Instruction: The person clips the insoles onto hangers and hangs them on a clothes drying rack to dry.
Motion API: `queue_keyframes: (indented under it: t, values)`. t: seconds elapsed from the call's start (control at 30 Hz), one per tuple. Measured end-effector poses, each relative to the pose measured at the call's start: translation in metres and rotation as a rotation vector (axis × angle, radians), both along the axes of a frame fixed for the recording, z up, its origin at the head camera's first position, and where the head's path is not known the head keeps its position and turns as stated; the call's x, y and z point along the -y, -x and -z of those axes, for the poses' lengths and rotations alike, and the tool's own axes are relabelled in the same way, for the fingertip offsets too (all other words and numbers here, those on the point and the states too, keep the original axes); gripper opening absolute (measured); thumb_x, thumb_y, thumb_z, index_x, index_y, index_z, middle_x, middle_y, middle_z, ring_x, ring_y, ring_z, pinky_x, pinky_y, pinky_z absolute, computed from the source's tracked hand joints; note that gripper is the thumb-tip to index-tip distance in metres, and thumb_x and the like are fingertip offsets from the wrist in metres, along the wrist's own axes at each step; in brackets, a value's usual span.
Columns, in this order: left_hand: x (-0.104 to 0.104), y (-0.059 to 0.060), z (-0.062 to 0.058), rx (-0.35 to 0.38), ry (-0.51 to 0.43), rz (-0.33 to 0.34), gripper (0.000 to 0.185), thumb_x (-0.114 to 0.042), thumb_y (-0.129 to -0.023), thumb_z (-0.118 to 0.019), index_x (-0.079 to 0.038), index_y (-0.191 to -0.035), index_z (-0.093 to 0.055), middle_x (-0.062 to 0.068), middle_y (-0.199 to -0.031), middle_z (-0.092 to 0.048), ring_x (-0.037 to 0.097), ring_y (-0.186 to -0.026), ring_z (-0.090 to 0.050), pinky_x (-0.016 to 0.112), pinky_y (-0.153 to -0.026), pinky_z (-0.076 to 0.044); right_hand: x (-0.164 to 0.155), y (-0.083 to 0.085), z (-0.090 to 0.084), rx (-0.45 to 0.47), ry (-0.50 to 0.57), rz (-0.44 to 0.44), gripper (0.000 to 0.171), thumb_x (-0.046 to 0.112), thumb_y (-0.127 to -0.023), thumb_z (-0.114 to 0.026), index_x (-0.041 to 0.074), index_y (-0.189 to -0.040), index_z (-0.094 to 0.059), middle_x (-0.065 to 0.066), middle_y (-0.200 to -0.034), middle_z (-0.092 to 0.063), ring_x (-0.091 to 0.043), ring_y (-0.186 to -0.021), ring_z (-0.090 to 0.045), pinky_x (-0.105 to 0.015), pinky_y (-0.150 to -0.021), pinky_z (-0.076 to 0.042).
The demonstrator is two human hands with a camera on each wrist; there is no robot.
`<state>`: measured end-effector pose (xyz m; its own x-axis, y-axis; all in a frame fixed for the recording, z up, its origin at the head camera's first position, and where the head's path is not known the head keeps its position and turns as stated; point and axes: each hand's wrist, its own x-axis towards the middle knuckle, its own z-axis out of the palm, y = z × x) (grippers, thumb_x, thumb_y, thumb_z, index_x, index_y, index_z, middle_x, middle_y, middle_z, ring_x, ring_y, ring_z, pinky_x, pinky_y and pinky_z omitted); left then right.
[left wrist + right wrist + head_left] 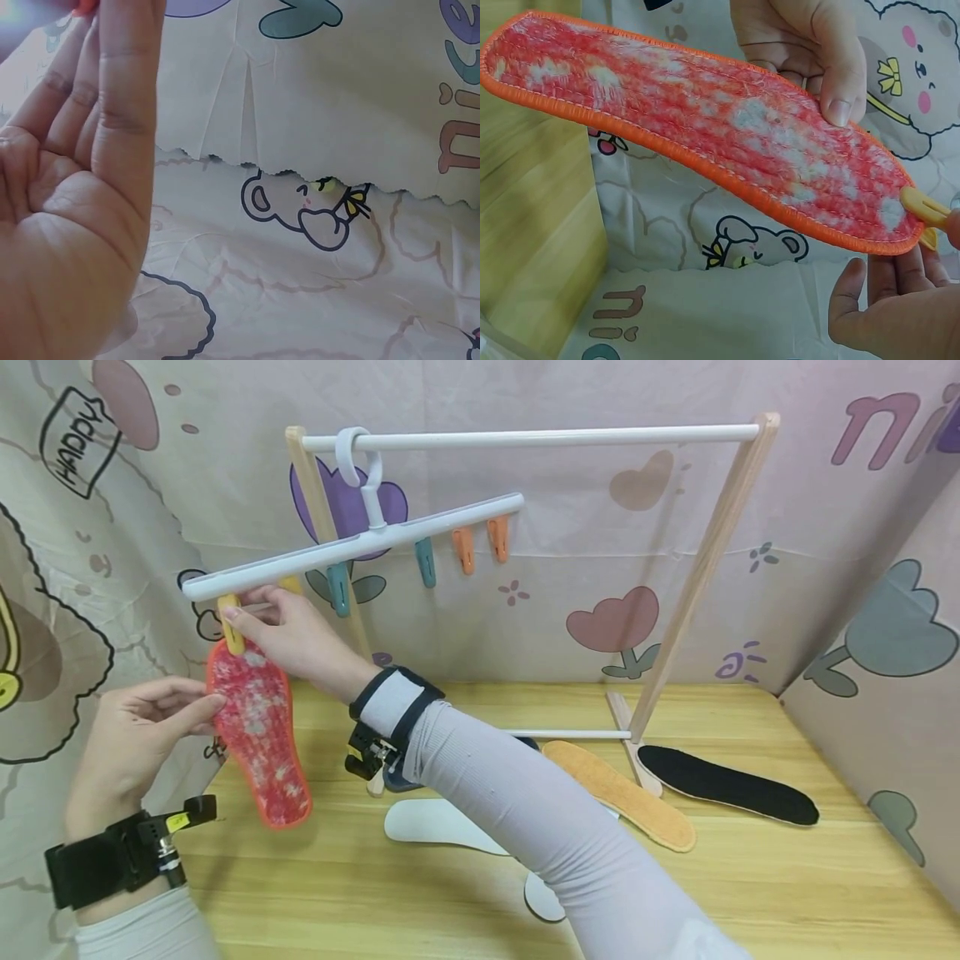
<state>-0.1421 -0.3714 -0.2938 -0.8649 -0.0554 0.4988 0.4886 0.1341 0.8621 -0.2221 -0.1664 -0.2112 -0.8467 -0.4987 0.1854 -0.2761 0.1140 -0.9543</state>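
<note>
The right hand (288,631) is pinching the yellow clip (231,625) onto the red insole (258,735); the left hand (138,731), fingers straight, is steadying its edge. The insole looks light and floppy.

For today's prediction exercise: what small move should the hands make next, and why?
Probably the right hand should release the yellow clip so it bites the red insole: the insole's end already sits in it, steadied by the left hand.

The left hand (138,727) is raised at the left, fingers nearly straight, thumb forward; the right arm (540,827) crosses leftward, sleeve grey; the right hand (288,631) pinches with fingertips.
</note>
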Motion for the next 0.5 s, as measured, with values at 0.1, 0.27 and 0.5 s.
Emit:
queue_keyframes:
  t: [0.1, 0.27, 0.5]
  values:
    - [0.0008, 0.0008, -0.0001, 0.015, 0.026, 0.005, 0.018, 0.015, -0.097, -0.068, 0.001, -0.102, -0.079, -0.001, -0.087, -0.083, 0.010, -0.067, -0.077, 0.018, -0.068, -0.062, -0.0015, -0.0004, 0.0000, 0.002, -0.009, 0.006, 0.036, 0.032, -0.110, -0.064, 0.016, -0.142, -0.064, 0.001, -0.145, -0.070, -0.008, -0.131, -0.067, -0.025, -0.100, -0.058]
    - [0.0023, 0.0017, 0.0005, 0.049, 0.051, 0.010, 0.018, 0.012, -0.097, -0.068, -0.001, -0.104, -0.079, -0.002, -0.087, -0.083, 0.011, -0.067, -0.077, 0.017, -0.069, -0.061, -0.0044, 0.0004, 0.0014, -0.010, -0.038, -0.002, 0.040, 0.034, -0.110, -0.063, 0.016, -0.146, -0.063, 0.000, -0.146, -0.070, -0.009, -0.130, -0.068, -0.024, -0.099, -0.059]
    - [0.0002, 0.0021, 0.0000, 0.062, 0.071, -0.006, 0.014, 0.010, -0.098, -0.070, 0.001, -0.104, -0.079, -0.002, -0.088, -0.083, 0.011, -0.067, -0.077, 0.018, -0.069, -0.062, -0.0084, 0.0026, 0.0040, -0.022, -0.085, -0.019, 0.040, 0.037, -0.111, -0.061, 0.018, -0.147, -0.063, 0.002, -0.145, -0.070, -0.007, -0.127, -0.068, -0.019, -0.093, -0.058]
